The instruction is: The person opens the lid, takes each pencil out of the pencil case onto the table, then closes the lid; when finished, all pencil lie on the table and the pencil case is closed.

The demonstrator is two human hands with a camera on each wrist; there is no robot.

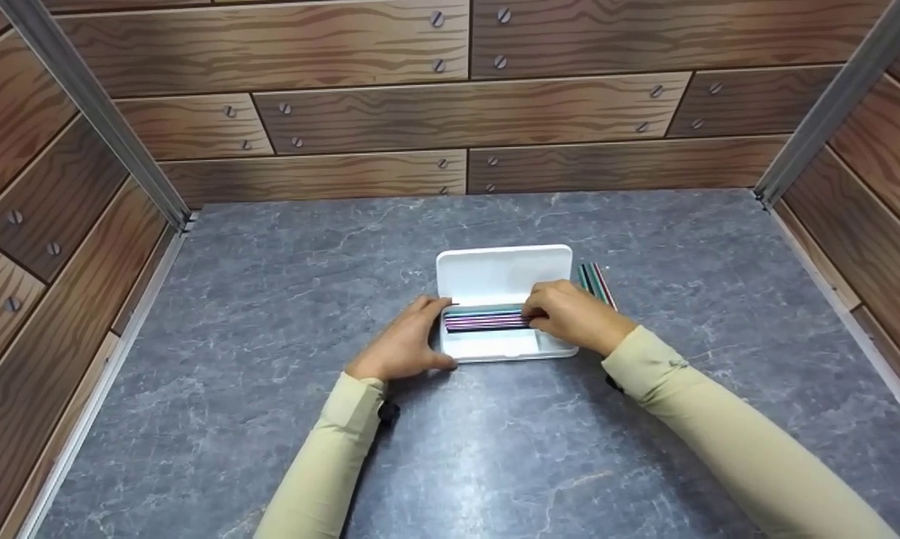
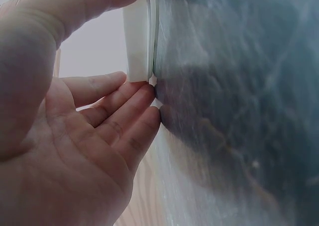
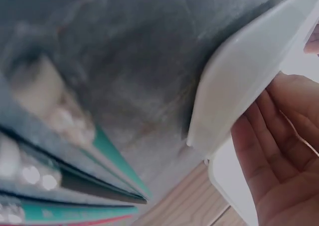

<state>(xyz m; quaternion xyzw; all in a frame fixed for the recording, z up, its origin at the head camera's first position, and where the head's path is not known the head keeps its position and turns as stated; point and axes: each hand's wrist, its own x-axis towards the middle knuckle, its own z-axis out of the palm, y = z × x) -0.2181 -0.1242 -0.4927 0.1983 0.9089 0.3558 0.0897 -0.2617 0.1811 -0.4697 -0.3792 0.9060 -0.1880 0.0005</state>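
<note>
A white pencil case [image 1: 495, 344] lies on the table with its lid [image 1: 504, 274] raised at the back. Colored pencils [image 1: 484, 322] in purple, blue and dark tones lie lengthwise inside. My left hand [image 1: 401, 344] holds the case's left end, thumb at the front corner and fingers towards the back; the left wrist view shows fingertips [image 2: 144, 99] against its end. My right hand [image 1: 573, 314] reaches over the case's right side, its curled fingers pinching at the pencils' right ends. In the right wrist view the fingertips are hidden behind the case wall [image 3: 239, 76].
More pencils [image 1: 596, 284], green, black and red, lie on the grey marbled table [image 1: 270, 299] just right of the case. Their ends show blurred in the right wrist view. Wood-patterned panels [image 1: 360, 120] stand at the back and both sides, with metal posts [image 1: 105, 112] at the corners.
</note>
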